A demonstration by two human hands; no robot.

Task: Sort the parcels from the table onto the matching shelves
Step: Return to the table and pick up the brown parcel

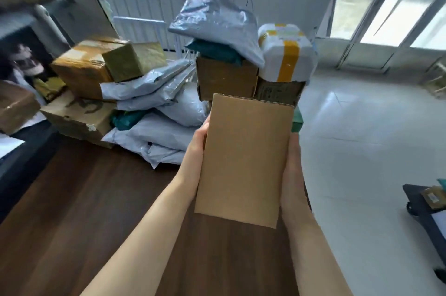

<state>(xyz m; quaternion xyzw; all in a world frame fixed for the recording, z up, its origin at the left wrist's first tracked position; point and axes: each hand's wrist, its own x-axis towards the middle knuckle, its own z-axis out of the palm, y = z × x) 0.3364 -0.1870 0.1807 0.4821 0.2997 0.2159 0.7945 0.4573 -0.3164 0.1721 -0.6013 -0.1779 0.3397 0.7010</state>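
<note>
Both bare forearms reach in over the dark wood-grain desk point(72, 211), whose smooth top is the broadest thing here. Beyond the held box, a heap of crinkled grey-white plastic mailer bags point(159, 112) slumps on the desk, with brown cardboard cartons point(82, 73) left of it, one wrapped in glossy tape. Directly behind the box stands a cardboard stack topped by a silvery crumpled pouch point(217, 17) and a white foam box point(287, 54) banded with yellow tape. The plain cardboard box point(243, 160), flat-faced, rectangular and unmarked, is held above the desk: left hand point(199, 148) and right hand point(293, 165) press its two long sides. Any writing is too blurred to read.
</note>
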